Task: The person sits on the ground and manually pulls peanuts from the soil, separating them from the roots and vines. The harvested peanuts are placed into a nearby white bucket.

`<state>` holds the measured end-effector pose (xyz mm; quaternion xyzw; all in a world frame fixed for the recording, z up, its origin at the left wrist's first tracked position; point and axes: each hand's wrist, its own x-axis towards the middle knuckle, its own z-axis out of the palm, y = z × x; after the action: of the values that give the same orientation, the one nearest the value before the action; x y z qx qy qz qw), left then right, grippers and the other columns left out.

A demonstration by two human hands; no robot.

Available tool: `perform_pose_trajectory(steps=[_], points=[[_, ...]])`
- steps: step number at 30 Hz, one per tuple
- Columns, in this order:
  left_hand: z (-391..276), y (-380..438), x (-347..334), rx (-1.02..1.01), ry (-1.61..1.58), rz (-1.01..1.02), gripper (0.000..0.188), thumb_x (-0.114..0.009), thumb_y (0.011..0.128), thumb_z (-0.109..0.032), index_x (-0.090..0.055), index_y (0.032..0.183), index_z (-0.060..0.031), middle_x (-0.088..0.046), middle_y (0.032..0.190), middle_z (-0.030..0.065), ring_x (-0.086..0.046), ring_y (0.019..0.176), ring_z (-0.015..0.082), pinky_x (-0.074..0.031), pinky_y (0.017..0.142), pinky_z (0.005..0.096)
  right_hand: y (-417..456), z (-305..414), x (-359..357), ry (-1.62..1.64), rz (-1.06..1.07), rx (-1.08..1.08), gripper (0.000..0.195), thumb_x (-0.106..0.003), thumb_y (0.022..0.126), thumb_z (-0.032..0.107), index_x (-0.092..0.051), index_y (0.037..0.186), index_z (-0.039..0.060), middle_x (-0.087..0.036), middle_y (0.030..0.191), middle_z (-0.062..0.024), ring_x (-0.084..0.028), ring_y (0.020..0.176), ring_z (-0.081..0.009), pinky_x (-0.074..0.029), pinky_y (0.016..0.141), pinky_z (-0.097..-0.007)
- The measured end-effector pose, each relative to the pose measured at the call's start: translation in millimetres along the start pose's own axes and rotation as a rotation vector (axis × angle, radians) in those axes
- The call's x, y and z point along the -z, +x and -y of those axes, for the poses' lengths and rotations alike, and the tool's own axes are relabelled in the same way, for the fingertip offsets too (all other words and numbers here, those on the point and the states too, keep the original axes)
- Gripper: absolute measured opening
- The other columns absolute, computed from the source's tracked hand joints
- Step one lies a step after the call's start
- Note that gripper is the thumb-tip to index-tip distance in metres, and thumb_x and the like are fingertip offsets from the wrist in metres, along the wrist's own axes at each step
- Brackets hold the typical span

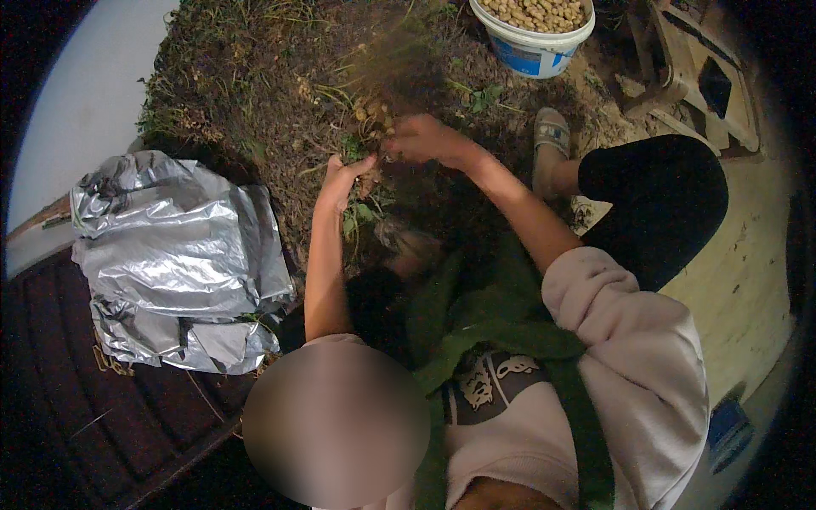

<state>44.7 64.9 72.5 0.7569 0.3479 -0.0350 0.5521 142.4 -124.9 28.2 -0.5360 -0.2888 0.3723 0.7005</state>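
Observation:
My left hand (342,180) grips a peanut plant (352,148) by its green leaves and stems. Its roots and a cluster of peanut pods (366,116) stick out above the fingers. Close to the pods, on their right side, is my right hand (428,141), blurred by motion with the fingers curled. Whether it holds a pod cannot be made out. Beneath both hands spreads a large heap of pulled peanut plants (255,83), brown and green, with roots and pods showing.
A white bucket (537,39) full of peanuts stands at the top. Crumpled silver sheeting (172,255) lies at left, above a dark ridged surface (95,382). A low stool (714,76) is at upper right. My slippered foot (552,137) rests beside the heap.

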Motion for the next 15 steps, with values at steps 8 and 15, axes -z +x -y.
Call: perform_pose_trajectory(steps=[8, 15], points=[[-47.8, -19.9, -39.3, 0.045, -0.226, 0.227, 0.013, -0.064, 0.075, -0.008, -0.052, 0.074, -0.0037, -0.044, 0.050, 0.0041, -0.041, 0.042, 0.0138, -0.030, 0.037, 0.0289, -4.8, 14.6, -0.8, -0.413, -0.415, 0.063, 0.024, -0.065, 0.071, 0.025, -0.064, 0.076, 0.0022, -0.061, 0.065, -0.0122, -0.057, 0.060, -0.0188, -0.044, 0.057, -0.0373], [-70.5, -18.4, -48.5, 0.231, -0.214, -0.097, 0.082, -0.065, 0.075, -0.002, -0.008, 0.134, -0.0002, -0.050, 0.059, 0.0068, -0.041, 0.043, 0.0168, -0.032, 0.038, 0.0305, -6.1, 22.1, 86.9, -0.771, -0.936, 0.320, 0.012, -0.057, 0.073, 0.017, -0.063, 0.069, 0.0074, -0.062, 0.072, -0.0134, -0.060, 0.067, -0.0320, -0.047, 0.059, -0.0411]])
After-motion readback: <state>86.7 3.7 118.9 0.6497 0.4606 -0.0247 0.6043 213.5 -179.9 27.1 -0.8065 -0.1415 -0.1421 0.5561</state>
